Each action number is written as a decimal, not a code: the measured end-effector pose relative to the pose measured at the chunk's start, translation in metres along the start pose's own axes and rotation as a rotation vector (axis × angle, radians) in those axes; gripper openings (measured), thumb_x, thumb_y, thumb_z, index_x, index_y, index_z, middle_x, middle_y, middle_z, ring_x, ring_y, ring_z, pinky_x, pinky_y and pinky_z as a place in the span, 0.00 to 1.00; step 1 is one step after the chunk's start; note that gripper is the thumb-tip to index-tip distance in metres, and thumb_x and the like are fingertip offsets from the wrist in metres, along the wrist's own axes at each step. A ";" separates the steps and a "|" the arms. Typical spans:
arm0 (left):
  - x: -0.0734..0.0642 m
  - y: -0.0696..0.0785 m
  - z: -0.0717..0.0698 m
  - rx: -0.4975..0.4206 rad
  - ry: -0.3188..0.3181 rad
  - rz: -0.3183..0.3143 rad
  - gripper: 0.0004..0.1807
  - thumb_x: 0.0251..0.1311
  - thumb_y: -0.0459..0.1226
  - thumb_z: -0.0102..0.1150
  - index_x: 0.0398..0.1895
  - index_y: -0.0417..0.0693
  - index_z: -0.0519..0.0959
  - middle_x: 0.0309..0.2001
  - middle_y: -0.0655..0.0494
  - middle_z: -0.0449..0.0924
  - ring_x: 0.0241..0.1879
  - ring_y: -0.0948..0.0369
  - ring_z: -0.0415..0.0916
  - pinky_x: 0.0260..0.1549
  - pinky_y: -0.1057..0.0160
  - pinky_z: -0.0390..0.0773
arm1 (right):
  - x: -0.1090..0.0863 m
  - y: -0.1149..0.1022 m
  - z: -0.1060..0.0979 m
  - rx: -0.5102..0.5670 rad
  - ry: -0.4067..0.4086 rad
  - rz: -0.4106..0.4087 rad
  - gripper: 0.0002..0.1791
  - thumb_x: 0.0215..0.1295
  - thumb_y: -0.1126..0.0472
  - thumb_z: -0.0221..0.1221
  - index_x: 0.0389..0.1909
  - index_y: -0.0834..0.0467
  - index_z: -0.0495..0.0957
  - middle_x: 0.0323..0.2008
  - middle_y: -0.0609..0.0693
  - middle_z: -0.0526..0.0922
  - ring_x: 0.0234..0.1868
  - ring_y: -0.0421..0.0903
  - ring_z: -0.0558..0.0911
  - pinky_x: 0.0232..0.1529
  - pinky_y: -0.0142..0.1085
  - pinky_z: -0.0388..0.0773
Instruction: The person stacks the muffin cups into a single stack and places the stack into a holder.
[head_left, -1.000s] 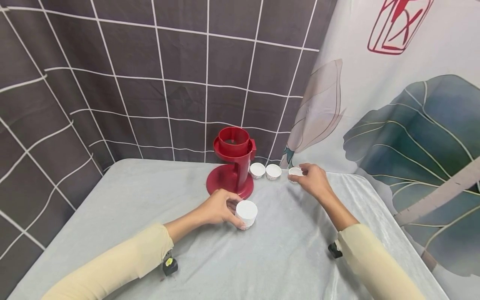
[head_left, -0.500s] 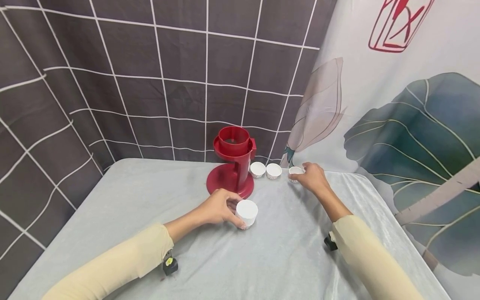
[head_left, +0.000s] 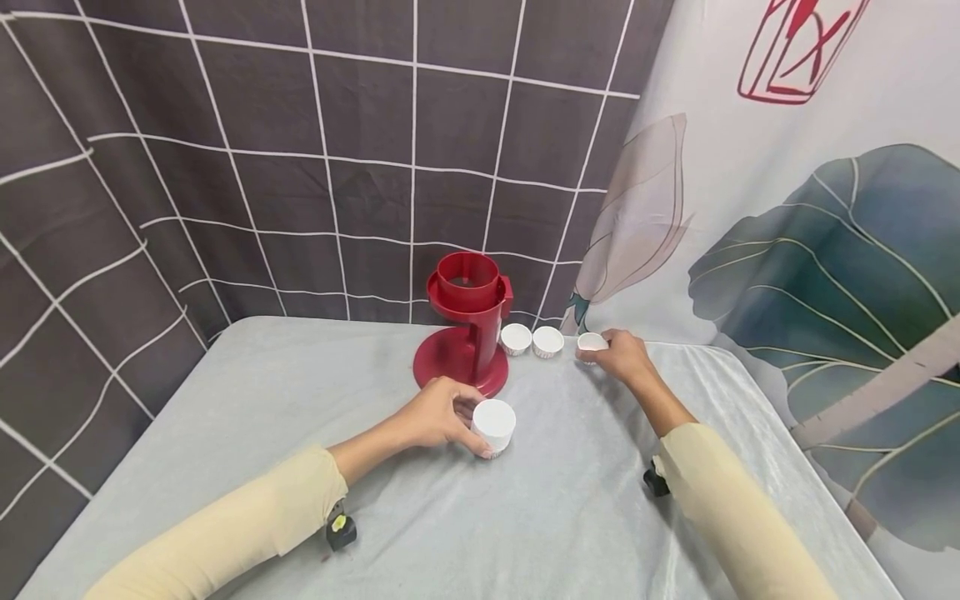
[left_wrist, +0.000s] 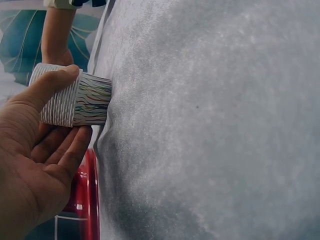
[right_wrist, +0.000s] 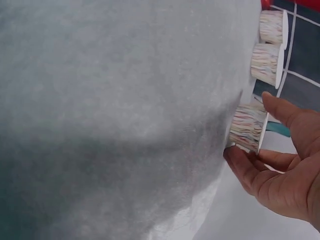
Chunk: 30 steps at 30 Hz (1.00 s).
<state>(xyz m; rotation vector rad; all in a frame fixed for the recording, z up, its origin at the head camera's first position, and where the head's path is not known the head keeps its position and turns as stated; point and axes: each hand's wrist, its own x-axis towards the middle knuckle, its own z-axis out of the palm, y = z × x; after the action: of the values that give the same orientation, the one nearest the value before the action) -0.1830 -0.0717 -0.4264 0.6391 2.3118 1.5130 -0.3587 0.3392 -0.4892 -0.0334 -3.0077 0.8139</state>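
Observation:
My left hand [head_left: 442, 417] holds a stack of nested white paper baking cups [head_left: 493, 423] near the middle of the table. In the left wrist view, the thumb lies over the stacked rims and the fingers lie along the other side; coloured streaks mark the wall of the end cup [left_wrist: 94, 102]. Toward the back right, my right hand [head_left: 626, 357] pinches a single paper baking cup [head_left: 592, 342] between thumb and fingers. In the right wrist view this streaked cup [right_wrist: 247, 127] stands on the cloth. To its left are two more paper cups, one [head_left: 548, 342] beside the other [head_left: 516, 340].
A red plastic stand [head_left: 442, 362] with a round base and a ring-shaped top stands behind my left hand. Grey cloth [head_left: 300, 375] covers the table. A dark tiled curtain [head_left: 262, 200] and a floral curtain [head_left: 810, 275] hang behind it.
My right forearm has shifted slightly left and inward, while its fingers stay at the single cup. The left hand and its stack hold still.

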 end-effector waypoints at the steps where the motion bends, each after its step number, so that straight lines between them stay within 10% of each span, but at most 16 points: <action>1: 0.000 0.000 0.000 -0.001 -0.001 0.002 0.28 0.46 0.33 0.93 0.53 0.41 0.93 0.44 0.52 0.95 0.43 0.60 0.94 0.49 0.67 0.91 | 0.000 0.001 0.000 0.000 0.005 -0.002 0.38 0.59 0.34 0.78 0.55 0.62 0.88 0.47 0.61 0.93 0.44 0.59 0.85 0.40 0.41 0.78; 10: 0.000 -0.001 0.001 0.004 -0.001 0.006 0.28 0.46 0.34 0.93 0.54 0.41 0.93 0.44 0.52 0.95 0.43 0.60 0.94 0.49 0.68 0.91 | 0.000 0.004 0.000 0.043 0.007 0.018 0.54 0.56 0.31 0.80 0.76 0.61 0.78 0.65 0.68 0.88 0.59 0.63 0.87 0.50 0.48 0.82; 15: 0.000 0.000 0.000 0.002 -0.004 0.010 0.28 0.46 0.34 0.93 0.53 0.41 0.93 0.44 0.52 0.95 0.43 0.60 0.94 0.48 0.69 0.91 | 0.000 0.009 -0.001 0.034 0.000 0.011 0.52 0.56 0.29 0.79 0.70 0.63 0.83 0.66 0.67 0.88 0.64 0.66 0.87 0.60 0.58 0.86; 19: -0.001 0.000 0.000 0.005 -0.006 0.008 0.27 0.46 0.34 0.93 0.52 0.41 0.93 0.43 0.53 0.95 0.42 0.61 0.94 0.47 0.70 0.90 | -0.006 0.006 -0.004 0.030 0.017 -0.044 0.43 0.55 0.31 0.81 0.62 0.58 0.89 0.56 0.60 0.94 0.53 0.59 0.89 0.51 0.48 0.87; 30: 0.001 -0.001 0.000 0.001 -0.002 0.002 0.28 0.46 0.33 0.93 0.53 0.41 0.93 0.44 0.52 0.96 0.44 0.60 0.95 0.50 0.66 0.92 | -0.116 -0.111 -0.058 0.108 0.017 -0.116 0.34 0.67 0.50 0.77 0.67 0.66 0.84 0.58 0.67 0.92 0.57 0.62 0.91 0.51 0.40 0.79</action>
<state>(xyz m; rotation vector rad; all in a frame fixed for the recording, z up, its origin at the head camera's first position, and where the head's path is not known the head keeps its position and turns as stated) -0.1838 -0.0721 -0.4275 0.6426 2.3111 1.5116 -0.2422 0.2692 -0.3855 0.1343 -2.9127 0.9564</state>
